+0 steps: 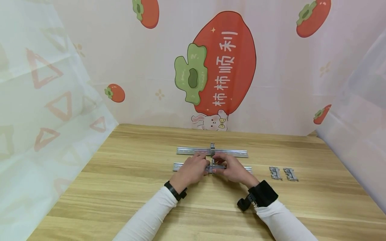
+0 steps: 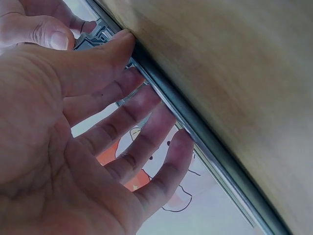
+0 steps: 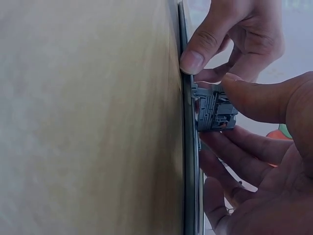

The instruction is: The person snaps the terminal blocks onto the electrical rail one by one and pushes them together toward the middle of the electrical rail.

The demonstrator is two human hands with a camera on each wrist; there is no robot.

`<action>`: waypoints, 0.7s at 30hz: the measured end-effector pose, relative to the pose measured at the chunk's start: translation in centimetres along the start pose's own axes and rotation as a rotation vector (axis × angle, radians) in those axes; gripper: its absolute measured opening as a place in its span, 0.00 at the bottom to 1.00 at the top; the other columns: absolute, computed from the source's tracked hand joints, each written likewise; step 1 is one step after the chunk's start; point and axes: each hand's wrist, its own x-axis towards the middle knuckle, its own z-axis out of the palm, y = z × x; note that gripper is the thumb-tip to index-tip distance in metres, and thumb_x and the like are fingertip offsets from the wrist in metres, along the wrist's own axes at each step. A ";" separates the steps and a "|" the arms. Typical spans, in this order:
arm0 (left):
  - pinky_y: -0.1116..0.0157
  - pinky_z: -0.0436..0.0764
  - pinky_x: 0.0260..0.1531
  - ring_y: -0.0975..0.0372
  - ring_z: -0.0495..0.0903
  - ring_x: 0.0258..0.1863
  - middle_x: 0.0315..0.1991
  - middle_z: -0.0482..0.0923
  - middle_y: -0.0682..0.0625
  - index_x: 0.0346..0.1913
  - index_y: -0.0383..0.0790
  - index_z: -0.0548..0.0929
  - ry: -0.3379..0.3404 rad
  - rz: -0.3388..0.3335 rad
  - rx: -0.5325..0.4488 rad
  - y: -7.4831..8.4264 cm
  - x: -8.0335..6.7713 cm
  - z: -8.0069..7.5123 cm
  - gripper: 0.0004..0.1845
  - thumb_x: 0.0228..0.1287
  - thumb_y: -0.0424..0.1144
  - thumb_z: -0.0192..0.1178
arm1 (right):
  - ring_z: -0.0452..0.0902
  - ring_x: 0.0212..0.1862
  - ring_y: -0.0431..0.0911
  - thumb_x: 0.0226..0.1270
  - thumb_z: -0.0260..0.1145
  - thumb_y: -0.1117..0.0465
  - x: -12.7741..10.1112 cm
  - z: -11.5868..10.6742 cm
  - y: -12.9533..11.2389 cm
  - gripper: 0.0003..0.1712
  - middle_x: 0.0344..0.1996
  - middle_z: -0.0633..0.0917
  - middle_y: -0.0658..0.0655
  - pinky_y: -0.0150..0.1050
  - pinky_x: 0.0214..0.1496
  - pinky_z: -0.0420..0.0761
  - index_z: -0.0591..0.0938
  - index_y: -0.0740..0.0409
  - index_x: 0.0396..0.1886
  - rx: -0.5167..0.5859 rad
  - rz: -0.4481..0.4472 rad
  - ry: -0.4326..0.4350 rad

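My left hand (image 1: 193, 169) grips the nearer metal DIN rail (image 1: 177, 167), its thumb on the front edge and its fingers along the far side. With my right hand (image 1: 234, 171) I pinch a thin grey terminal block (image 3: 215, 110) between thumb and fingers. The block stands upright against the rail's face, just beside the left thumb in the right wrist view. A second DIN rail (image 1: 188, 151) lies behind, parallel to the first, with grey terminal blocks (image 1: 212, 148) seated near its middle. My fingers partly hide the nearer rail's central stretch.
Two loose grey terminal blocks (image 1: 275, 173) lie flat on the wooden table (image 1: 120, 201), right of the rails. A printed cloth (image 1: 271, 83) hangs behind the table, and pale sheets flank both sides. Straps with small devices circle both wrists.
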 end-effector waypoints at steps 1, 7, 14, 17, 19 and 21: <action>0.50 0.75 0.49 0.52 0.66 0.61 0.60 0.70 0.48 0.50 0.45 0.82 -0.001 0.000 0.000 0.0 0.0 0.0 0.16 0.61 0.46 0.63 | 0.76 0.48 0.53 0.58 0.68 0.66 0.0 0.0 -0.1 0.24 0.47 0.79 0.59 0.48 0.49 0.77 0.75 0.66 0.55 0.000 0.005 0.004; 0.50 0.75 0.50 0.52 0.66 0.61 0.60 0.70 0.47 0.50 0.45 0.82 -0.012 -0.003 0.000 0.0 0.0 -0.1 0.16 0.61 0.47 0.62 | 0.76 0.48 0.51 0.58 0.69 0.65 0.0 0.2 -0.1 0.24 0.46 0.79 0.57 0.47 0.51 0.77 0.76 0.66 0.55 -0.005 0.033 0.021; 0.52 0.76 0.49 0.53 0.67 0.60 0.59 0.71 0.47 0.49 0.45 0.82 -0.007 0.003 -0.003 0.1 0.0 -0.1 0.15 0.61 0.46 0.62 | 0.76 0.49 0.51 0.58 0.69 0.65 0.0 0.3 0.0 0.25 0.47 0.79 0.57 0.48 0.51 0.76 0.76 0.66 0.55 -0.001 0.028 0.025; 0.52 0.76 0.48 0.53 0.68 0.59 0.58 0.71 0.48 0.48 0.44 0.83 0.003 0.004 0.008 0.0 0.0 -0.1 0.15 0.61 0.46 0.62 | 0.76 0.49 0.52 0.57 0.69 0.65 0.0 0.4 0.0 0.25 0.47 0.79 0.58 0.48 0.52 0.76 0.76 0.66 0.55 -0.001 0.021 0.027; 0.53 0.76 0.47 0.53 0.68 0.59 0.57 0.72 0.48 0.47 0.44 0.83 0.004 0.002 0.011 0.0 0.0 -0.1 0.15 0.61 0.46 0.63 | 0.76 0.49 0.52 0.57 0.69 0.65 0.0 0.4 0.1 0.25 0.47 0.79 0.58 0.48 0.52 0.76 0.76 0.66 0.55 -0.008 0.020 0.031; 0.53 0.76 0.47 0.53 0.68 0.58 0.57 0.72 0.48 0.47 0.45 0.83 0.003 0.000 0.011 0.0 0.0 -0.1 0.14 0.61 0.46 0.63 | 0.76 0.49 0.52 0.57 0.70 0.65 0.0 0.4 0.0 0.25 0.47 0.79 0.57 0.48 0.53 0.76 0.76 0.65 0.54 -0.015 0.027 0.031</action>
